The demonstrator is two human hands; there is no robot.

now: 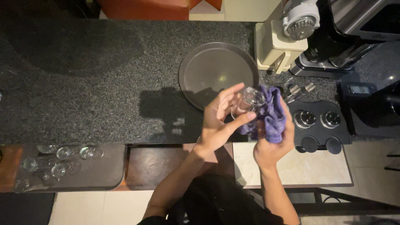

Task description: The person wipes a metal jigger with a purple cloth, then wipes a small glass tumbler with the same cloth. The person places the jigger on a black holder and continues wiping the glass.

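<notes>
The left hand (221,121) grips a small clear glass (246,103) right of frame centre, fingers spread along its side and thumb across it so the open end faces the other hand. The right hand (273,139) is bunched around a purple cloth (271,114) pressed against the glass — probably pushed into its mouth, though the folds hide that. Both are held above the dark speckled counter (104,83), just in front of a round dark tray (216,68). To the right sits a black tamping mat (318,125); a cream grinder (283,39) stands at upper right. More glasses (58,162) rest on a lower shelf, bottom left.
</notes>
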